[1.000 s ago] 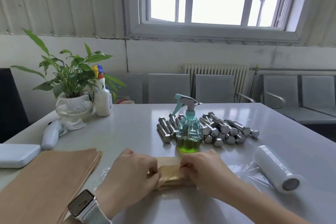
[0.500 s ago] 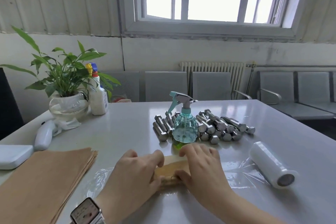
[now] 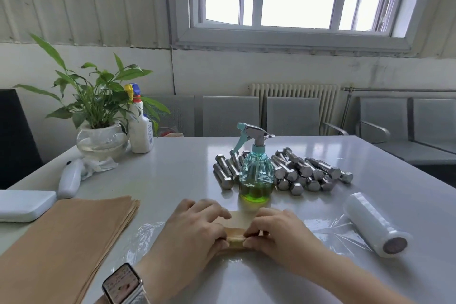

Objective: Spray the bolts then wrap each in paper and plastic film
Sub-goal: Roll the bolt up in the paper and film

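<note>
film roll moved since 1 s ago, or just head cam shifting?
No. The film roll keeps the same offset right of and nearer than the bolt pile and spray bottle; only the camera shifted.

Shiny metal bolts (image 3: pixel 306 173), glossy table (image 3: pixel 172 175)

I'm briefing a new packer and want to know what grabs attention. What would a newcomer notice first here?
First, the two hands, left and right, at the near edge, pinching a paper-wrapped bundle on clear film. Behind them stands a spray bottle with green liquid, in front of a pile of bolts. A paper stack lies left, a film roll right.
</note>
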